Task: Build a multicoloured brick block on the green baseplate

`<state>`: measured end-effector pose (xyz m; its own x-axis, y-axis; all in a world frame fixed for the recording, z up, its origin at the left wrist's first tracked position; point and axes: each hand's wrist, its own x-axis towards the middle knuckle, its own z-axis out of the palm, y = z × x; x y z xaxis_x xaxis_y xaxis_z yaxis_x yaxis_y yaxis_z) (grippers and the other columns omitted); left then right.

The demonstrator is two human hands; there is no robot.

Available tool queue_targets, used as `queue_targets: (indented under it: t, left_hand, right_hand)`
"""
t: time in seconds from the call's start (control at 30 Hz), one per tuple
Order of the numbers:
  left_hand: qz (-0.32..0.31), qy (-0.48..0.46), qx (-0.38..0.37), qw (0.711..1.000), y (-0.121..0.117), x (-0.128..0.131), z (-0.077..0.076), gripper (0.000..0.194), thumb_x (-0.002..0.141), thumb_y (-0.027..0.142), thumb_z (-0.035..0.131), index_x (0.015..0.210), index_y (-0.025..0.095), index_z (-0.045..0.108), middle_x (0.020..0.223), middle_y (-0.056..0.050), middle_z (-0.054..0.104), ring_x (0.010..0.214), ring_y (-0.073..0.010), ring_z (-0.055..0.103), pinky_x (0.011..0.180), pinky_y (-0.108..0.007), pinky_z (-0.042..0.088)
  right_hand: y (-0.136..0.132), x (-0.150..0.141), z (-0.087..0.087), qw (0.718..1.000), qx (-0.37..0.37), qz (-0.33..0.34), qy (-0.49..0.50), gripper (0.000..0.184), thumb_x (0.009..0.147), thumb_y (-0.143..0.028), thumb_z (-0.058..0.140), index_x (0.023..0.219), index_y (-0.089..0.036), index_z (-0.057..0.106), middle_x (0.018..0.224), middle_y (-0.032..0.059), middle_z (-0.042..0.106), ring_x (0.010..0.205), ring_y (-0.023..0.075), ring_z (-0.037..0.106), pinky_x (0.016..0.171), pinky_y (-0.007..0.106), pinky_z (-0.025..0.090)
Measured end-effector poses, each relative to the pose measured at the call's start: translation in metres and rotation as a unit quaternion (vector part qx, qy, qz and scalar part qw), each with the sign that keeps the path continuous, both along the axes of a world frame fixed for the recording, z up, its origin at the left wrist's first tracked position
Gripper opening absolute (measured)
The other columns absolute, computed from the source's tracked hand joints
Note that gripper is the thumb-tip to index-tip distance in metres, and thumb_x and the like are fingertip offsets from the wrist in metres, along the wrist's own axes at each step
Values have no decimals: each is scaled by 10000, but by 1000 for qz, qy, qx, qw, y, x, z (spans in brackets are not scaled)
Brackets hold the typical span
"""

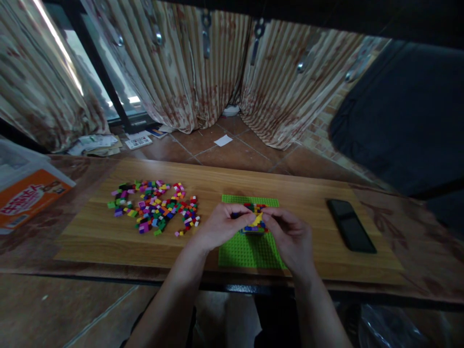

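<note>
A green baseplate lies on the wooden board, and a small multicoloured brick structure stands on its far half. Just above that structure, a yellow piece sits between my fingertips; its exact shape is too small to tell. My left hand is closed on the piece from the left, with thumb and forefinger pinched. From the right, my right hand grips it with thumb and fingertips. Both hands partly cover the structure's sides.
Loose bricks in many colours are spread over the left of the wooden board. A black phone lies at the right. A clear box with an orange label stands at the far left. Curtains hang beyond the table.
</note>
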<state>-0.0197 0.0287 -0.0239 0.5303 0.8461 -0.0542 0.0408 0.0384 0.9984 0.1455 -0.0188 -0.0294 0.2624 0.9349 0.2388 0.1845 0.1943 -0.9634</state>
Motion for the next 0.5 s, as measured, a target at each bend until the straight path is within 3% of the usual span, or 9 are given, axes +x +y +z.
queue_targets:
  t: [0.13,0.37,0.5]
  left_hand:
    - [-20,-22,-18,999,-2,2,4,242,797,372,650,797,142,725,733,-14,642,691,-116,537,672,-251,399]
    - [44,-63,-110,991,-4,1,13,300,721,450,698,749,151,705,509,55,443,493,-63,357,493,-213,259]
    - [18,-75,-114,990,-5,3,11,285,734,436,695,757,152,711,508,58,438,494,-60,355,492,-212,263]
  right_hand:
    - [-3,-2,3,998,37,29,-49,84,821,-258,685,889,-270,734,832,-4,706,759,138,639,676,277,506]
    - [-6,3,11,980,67,77,-168,371,783,-263,730,1141,-304,641,1031,25,659,849,164,599,734,324,502]
    - [-6,6,12,972,70,83,-207,311,811,-269,703,1114,-305,646,1076,30,645,914,173,603,779,333,500]
